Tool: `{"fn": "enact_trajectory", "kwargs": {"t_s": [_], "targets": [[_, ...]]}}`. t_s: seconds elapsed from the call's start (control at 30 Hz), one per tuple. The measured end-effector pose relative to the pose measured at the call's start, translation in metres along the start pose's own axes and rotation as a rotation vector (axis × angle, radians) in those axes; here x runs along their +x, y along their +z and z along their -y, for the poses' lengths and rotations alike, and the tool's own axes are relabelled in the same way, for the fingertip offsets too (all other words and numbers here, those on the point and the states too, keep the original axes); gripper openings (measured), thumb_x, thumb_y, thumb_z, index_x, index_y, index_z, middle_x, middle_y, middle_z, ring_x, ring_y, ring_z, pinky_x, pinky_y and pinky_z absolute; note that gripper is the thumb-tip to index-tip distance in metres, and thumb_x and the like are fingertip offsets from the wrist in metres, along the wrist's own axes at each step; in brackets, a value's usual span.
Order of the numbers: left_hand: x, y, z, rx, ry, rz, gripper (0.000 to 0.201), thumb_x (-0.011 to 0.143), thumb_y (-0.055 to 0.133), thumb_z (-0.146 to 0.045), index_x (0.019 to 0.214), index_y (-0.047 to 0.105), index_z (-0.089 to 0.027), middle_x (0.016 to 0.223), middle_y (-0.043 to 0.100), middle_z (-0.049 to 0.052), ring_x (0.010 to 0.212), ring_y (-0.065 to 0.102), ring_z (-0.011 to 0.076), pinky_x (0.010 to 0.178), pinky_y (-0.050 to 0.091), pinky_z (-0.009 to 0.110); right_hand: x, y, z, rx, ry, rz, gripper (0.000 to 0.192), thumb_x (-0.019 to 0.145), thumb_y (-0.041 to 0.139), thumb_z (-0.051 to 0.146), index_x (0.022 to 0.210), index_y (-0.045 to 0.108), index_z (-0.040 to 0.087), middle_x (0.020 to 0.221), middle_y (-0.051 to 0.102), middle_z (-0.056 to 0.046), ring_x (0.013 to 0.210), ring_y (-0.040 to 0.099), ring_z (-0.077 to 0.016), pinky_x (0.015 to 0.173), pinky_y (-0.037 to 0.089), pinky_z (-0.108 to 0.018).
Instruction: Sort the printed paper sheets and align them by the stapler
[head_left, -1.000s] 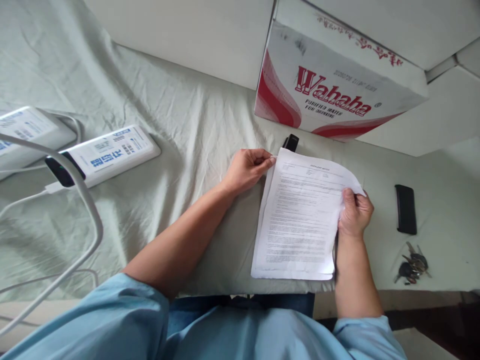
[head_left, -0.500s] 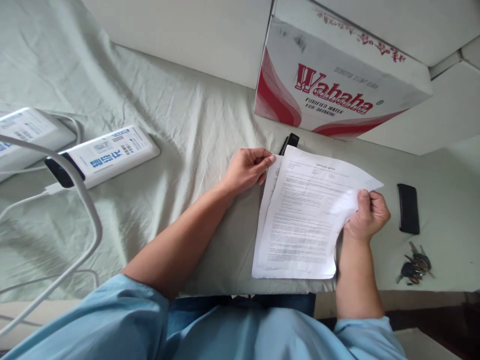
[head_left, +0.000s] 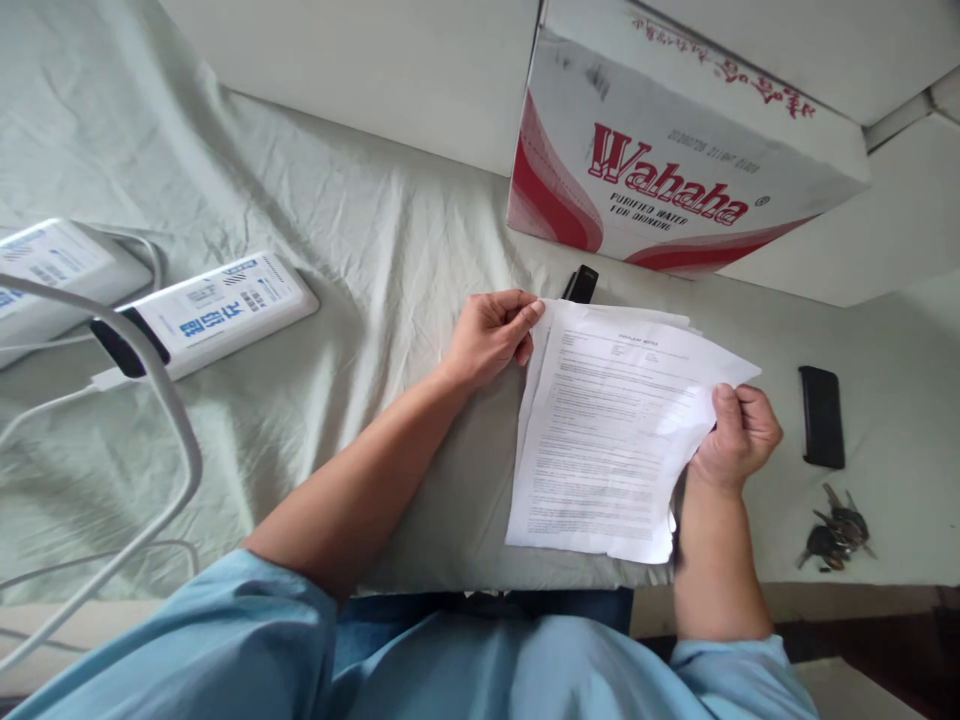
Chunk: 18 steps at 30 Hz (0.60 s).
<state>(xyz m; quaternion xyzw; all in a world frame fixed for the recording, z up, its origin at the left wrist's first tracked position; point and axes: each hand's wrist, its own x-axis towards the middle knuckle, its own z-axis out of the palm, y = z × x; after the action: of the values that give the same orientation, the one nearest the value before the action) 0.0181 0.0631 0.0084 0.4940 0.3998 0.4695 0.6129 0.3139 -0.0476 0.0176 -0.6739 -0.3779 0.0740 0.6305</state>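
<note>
Papers (head_left: pixel 600 440): 2+ sheets, in front of 1 box (head_left: pixel 675 190)
L hand (head_left: pixel 491 335): fingers pinching top-left corner!
R hand (head_left: pixel 735 435): fingers gripping right edge!
Phone (head_left: pixel 823 417): 1, nr. keys (head_left: pixel 836 530)
Pwr banks (head_left: pixel 232 305): 2

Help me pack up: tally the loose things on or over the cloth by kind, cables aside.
Power banks: 2
Wahaha water carton: 1
Stack of printed sheets: 1
Black phone: 1
Bunch of keys: 1
Partly hidden black item: 1
Total: 7
</note>
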Motion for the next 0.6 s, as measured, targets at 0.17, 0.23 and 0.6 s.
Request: {"fn": "enact_trajectory", "kwargs": {"t_s": [0.17,0.23,0.6], "targets": [[-0.0005,0.0016,-0.0024,0.009,0.013,0.021,0.056,0.087,0.081,-0.071,0.083,0.071,-0.017,0.047,0.056,-0.004,0.039,0.046,0.0073,0.044,0.035,0.023,-0.0037,0.0027,-0.004,0.021,0.03,0.05,0.038,0.071,0.091,0.053,0.073,0.071,0.021,0.062,0.051,0.004,0.062,0.044,-0.0127,0.06,0.037,-0.03],[-0.0007,0.0016,-0.0025,0.013,0.021,0.029,0.056,0.087,0.08,-0.072,0.083,0.071,-0.017,0.047,0.056,-0.004,0.039,0.046,0.0073,0.044,0.035,0.023,-0.0037,0.003,-0.006,0.018,0.045,0.059,0.042,0.07,0.091,0.057,0.074,0.07,0.02,0.062,0.052,0.005,0.062,0.045,-0.0124,0.061,0.037,-0.029],[-0.0005,0.0017,-0.0027,0.025,0.028,0.029,0.054,0.087,0.081,-0.07,0.083,0.071,-0.018,0.048,0.056,-0.004,0.04,0.045,0.0074,0.045,0.035,0.024,-0.0058,0.0062,-0.0084,-0.001,0.056,0.105,0.048,0.073,0.089,0.064,0.075,0.07,0.021,0.065,0.052,0.005,0.063,0.044,-0.0116,0.06,0.037,-0.028]]}}
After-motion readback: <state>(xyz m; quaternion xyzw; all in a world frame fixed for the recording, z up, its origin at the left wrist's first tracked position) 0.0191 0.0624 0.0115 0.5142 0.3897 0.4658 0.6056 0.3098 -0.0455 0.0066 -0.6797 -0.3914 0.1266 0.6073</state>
